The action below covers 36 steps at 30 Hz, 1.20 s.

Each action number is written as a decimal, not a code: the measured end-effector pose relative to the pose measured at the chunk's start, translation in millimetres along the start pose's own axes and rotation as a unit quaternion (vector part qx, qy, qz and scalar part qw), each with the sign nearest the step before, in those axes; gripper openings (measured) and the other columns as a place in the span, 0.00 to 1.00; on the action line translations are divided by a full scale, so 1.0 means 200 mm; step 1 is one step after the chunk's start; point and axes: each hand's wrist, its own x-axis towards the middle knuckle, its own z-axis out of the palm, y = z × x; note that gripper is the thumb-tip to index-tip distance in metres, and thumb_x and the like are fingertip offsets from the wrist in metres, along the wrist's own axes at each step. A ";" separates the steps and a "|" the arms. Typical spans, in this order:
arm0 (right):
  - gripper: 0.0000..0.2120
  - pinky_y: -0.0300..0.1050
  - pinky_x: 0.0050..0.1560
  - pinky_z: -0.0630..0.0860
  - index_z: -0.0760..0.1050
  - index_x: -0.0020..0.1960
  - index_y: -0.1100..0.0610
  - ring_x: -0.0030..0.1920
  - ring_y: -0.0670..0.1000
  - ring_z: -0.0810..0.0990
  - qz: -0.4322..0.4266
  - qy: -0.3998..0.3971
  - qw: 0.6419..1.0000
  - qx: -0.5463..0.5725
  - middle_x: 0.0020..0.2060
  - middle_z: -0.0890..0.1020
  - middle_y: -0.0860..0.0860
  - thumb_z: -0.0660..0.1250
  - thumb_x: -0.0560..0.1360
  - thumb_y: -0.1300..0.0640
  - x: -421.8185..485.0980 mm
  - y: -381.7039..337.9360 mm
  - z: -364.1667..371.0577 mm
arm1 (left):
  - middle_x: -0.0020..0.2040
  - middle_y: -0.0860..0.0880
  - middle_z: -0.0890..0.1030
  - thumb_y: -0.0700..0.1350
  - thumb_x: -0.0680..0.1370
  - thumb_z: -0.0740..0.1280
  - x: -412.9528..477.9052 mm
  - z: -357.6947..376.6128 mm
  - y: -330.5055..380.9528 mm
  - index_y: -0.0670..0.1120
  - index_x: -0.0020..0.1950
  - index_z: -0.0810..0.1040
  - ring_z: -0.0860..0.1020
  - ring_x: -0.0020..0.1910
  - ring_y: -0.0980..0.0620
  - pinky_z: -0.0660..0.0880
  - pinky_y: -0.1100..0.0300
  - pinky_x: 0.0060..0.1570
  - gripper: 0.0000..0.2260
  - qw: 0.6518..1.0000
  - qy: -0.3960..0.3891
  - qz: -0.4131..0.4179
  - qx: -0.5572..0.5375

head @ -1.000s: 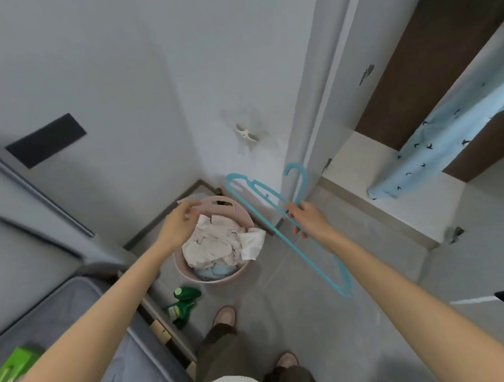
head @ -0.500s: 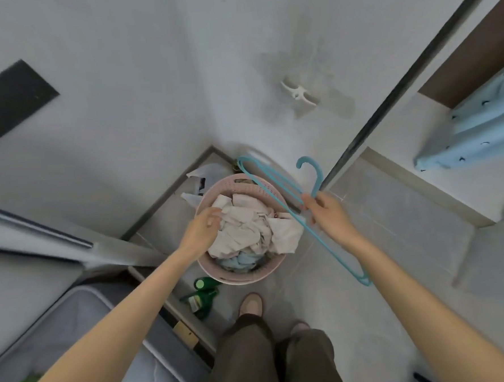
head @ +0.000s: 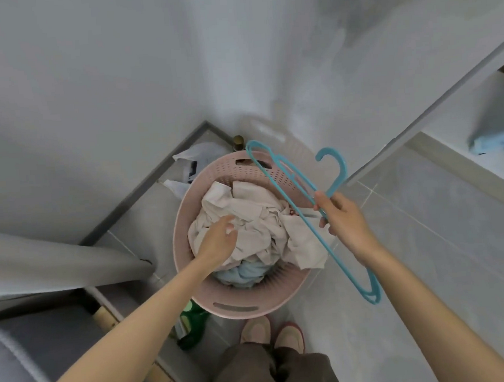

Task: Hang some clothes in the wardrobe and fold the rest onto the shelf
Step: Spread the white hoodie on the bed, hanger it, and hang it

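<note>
Head camera view, looking down at your two bare arms over a round pink plastic laundry basket [head: 281, 298] standing on the grey tiled floor [head: 425, 239] in a corner of the room. Your left hand [head: 218, 240] reaches into the basket, its loosely bent fingers down on a heap of crumpled cream clothes [head: 255, 217]; motion blur makes it impossible to tell whether they have closed on the fabric. A pale blue garment [head: 247, 272] lies under the cream heap, at the side of the basket nearest you. Your right hand [head: 347, 229] is held just beside the basket's right rim, fingers curled round the neck of a turquoise plastic clothes hanger [head: 338, 181]. The hanger's hook points up and away from you. One shoulder slants out over the basket and the other drops past your wrist towards the floor. A green spray bottle [head: 193, 315] lies on the floor against the basket's near left side.
</note>
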 end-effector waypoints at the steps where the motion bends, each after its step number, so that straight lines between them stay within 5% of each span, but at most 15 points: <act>1: 0.13 0.39 0.37 0.69 0.73 0.41 0.52 0.34 0.47 0.74 -0.005 0.001 1.000 0.002 0.38 0.77 0.46 0.59 0.81 0.48 0.04 0.05 0.03 | 0.66 0.45 0.73 0.44 0.81 0.59 0.07 0.04 -0.05 0.46 0.72 0.65 0.73 0.63 0.47 0.67 0.59 0.60 0.19 1.000 0.003 0.009 0.012; 11: 0.15 0.44 0.41 0.73 0.73 0.40 0.51 0.34 0.47 0.75 -0.041 0.010 0.999 -0.028 0.41 0.80 0.47 0.58 0.80 0.45 0.27 0.35 0.12 | 0.78 0.50 0.55 0.51 0.79 0.62 0.66 0.33 -0.24 0.52 0.77 0.54 0.51 0.76 0.43 0.51 0.43 0.73 0.29 0.938 -0.003 0.128 0.322; 14: 0.14 0.40 0.38 0.72 0.73 0.41 0.51 0.33 0.45 0.74 -0.052 0.011 0.998 -0.036 0.42 0.80 0.46 0.57 0.80 0.45 0.27 0.39 0.11 | 0.74 0.50 0.62 0.51 0.79 0.63 0.70 0.37 -0.24 0.51 0.77 0.55 0.55 0.74 0.44 0.44 0.39 0.71 0.30 0.902 -0.001 0.151 0.404; 17: 0.14 0.37 0.36 0.71 0.74 0.42 0.52 0.31 0.42 0.74 -0.053 0.018 0.998 -0.022 0.42 0.81 0.45 0.58 0.80 0.45 0.25 0.40 0.09 | 0.66 0.49 0.70 0.51 0.79 0.62 0.70 0.39 -0.25 0.50 0.74 0.62 0.65 0.67 0.45 0.51 0.46 0.70 0.24 0.868 0.029 0.180 0.461; 20: 0.14 0.37 0.36 0.71 0.74 0.42 0.51 0.29 0.39 0.74 -0.052 0.019 0.998 -0.013 0.44 0.82 0.44 0.58 0.80 0.45 0.21 0.39 0.05 | 0.59 0.48 0.75 0.48 0.80 0.61 0.65 0.37 -0.21 0.48 0.67 0.70 0.69 0.62 0.45 0.59 0.52 0.59 0.16 0.897 0.063 0.189 0.395; 25: 0.14 0.38 0.38 0.71 0.75 0.42 0.52 0.29 0.38 0.74 -0.055 0.037 0.998 0.000 0.43 0.82 0.44 0.58 0.80 0.45 0.07 0.34 -0.03 | 0.45 0.46 0.76 0.42 0.79 0.62 0.49 0.26 -0.06 0.44 0.51 0.75 0.74 0.47 0.42 0.71 0.48 0.42 0.04 0.936 0.100 0.254 0.222; 28: 0.13 0.34 0.36 0.69 0.75 0.42 0.52 0.29 0.37 0.74 -0.064 0.060 0.996 0.003 0.37 0.79 0.42 0.58 0.80 0.46 -0.06 0.31 -0.07 | 0.47 0.47 0.77 0.42 0.80 0.61 0.33 0.21 0.07 0.44 0.55 0.76 0.75 0.47 0.46 0.72 0.47 0.44 0.07 0.935 0.109 0.287 0.178; 32: 0.12 0.25 0.31 0.68 0.76 0.46 0.52 0.30 0.32 0.74 -0.090 0.092 0.992 0.012 0.34 0.75 0.41 0.58 0.81 0.48 -0.32 0.25 -0.15 | 0.55 0.53 0.79 0.41 0.80 0.60 0.08 0.14 0.24 0.48 0.59 0.77 0.74 0.51 0.54 0.65 0.63 0.44 0.10 0.934 0.139 0.315 0.098; 36: 0.09 0.28 0.37 0.70 0.75 0.52 0.50 0.39 0.40 0.75 -0.112 0.116 0.987 0.006 0.40 0.77 0.43 0.60 0.80 0.47 -0.62 0.15 -0.21 | 0.57 0.59 0.79 0.42 0.80 0.58 -0.24 -0.03 0.49 0.53 0.57 0.78 0.76 0.57 0.55 0.72 0.55 0.55 0.12 0.916 0.147 0.373 0.005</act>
